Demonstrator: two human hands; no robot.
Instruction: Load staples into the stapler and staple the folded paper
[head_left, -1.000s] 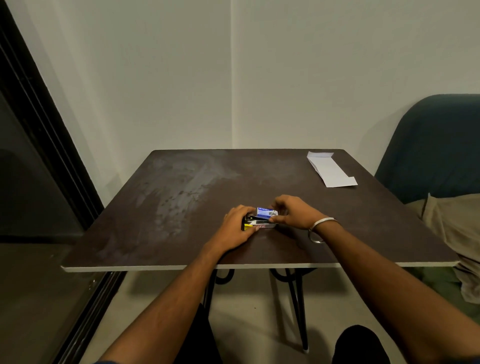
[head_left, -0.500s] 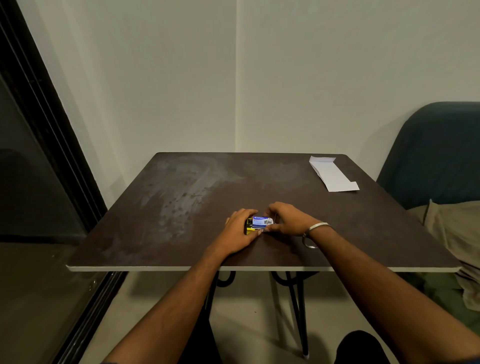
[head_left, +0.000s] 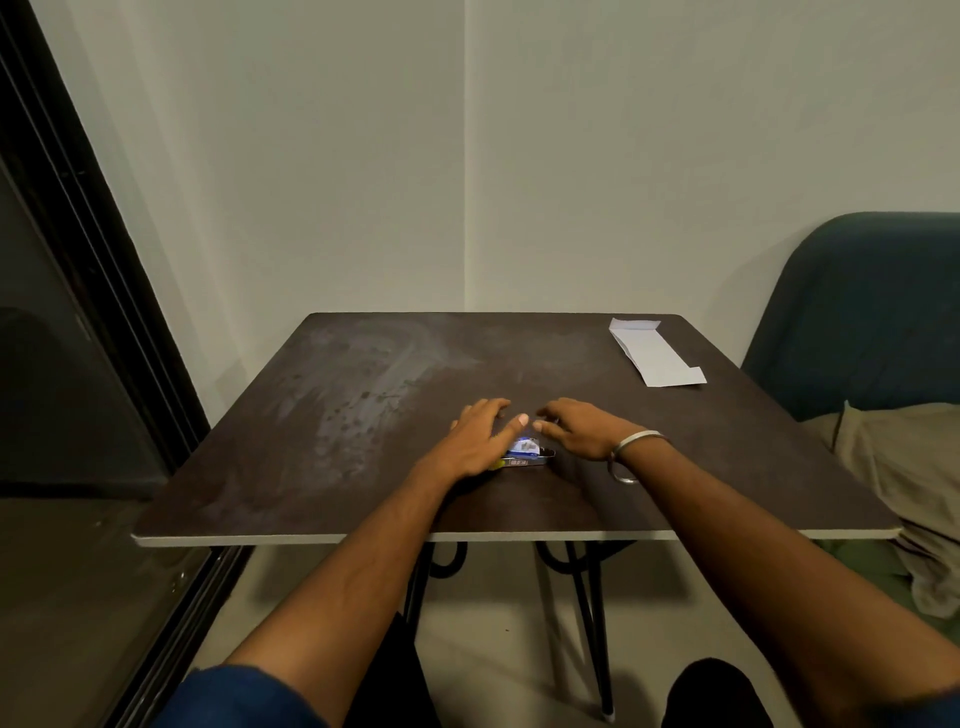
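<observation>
A small stapler with yellow and silver parts lies near the middle of the dark table. A blue and white staple box rests on top of it. My left hand hovers over the stapler's left end with its fingers stretched out flat, hiding that end. My right hand is just right of the box, fingers spread and pointing left, with a metal bangle on the wrist. Neither hand grips anything. The folded white paper lies at the table's far right corner.
A dark window frame runs down the left side. A dark blue chair with a beige cloth stands to the right of the table. White walls meet in a corner behind it.
Both hands have let go of the stapler and the staple box; their fingers have spread and stretched forward. The stapler and box stay on the table.
</observation>
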